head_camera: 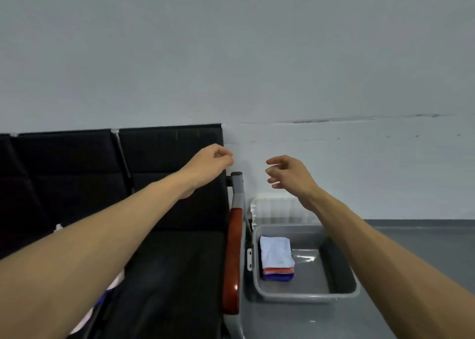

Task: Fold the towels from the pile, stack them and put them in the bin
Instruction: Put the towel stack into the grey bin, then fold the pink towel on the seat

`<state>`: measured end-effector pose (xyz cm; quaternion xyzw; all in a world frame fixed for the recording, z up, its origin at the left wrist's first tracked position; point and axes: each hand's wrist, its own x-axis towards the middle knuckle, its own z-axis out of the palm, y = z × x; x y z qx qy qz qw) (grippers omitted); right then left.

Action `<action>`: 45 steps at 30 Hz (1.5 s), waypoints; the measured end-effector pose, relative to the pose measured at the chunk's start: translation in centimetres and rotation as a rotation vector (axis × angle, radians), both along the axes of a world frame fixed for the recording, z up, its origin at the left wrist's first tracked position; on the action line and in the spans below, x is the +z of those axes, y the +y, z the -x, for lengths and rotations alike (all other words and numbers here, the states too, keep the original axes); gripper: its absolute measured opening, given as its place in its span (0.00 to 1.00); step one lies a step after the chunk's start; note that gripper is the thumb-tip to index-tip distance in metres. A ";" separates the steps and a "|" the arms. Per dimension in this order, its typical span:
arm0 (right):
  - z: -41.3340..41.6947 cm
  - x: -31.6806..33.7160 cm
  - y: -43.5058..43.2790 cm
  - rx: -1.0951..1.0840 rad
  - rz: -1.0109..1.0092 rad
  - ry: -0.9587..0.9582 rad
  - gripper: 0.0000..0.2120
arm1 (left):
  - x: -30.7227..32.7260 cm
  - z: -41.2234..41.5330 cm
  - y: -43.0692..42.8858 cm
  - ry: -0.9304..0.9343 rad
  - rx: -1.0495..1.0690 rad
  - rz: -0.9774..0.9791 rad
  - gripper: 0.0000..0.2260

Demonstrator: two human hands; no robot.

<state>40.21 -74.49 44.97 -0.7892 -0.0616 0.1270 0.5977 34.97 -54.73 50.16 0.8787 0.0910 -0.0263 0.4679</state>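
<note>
A grey plastic bin [341, 291] stands on the floor to the right of the seats. Inside it, against the left wall, lies a stack of folded towels [276, 253]: white on top, orange under it, blue at the bottom. Both my arms are stretched forward in the air, well above the bin. My left hand [210, 162] hangs with fingers loosely curled, holding nothing. My right hand [288, 171] is relaxed with fingers spread and slightly bent, also holding nothing. Bits of white and blue cloth [113, 283] show under my left forearm on the seat.
A row of black padded seats [174, 261] fills the left half, ending in a red-brown armrest [232, 256] on a grey frame next to the bin. A white ribbed object [276, 207] stands behind the bin against the pale wall. Grey floor extends right.
</note>
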 end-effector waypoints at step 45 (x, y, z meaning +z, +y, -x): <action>3.0 -29.7 44.5 0.144 0.305 -0.002 0.06 | -33.7 2.9 45.4 0.053 0.141 0.202 0.07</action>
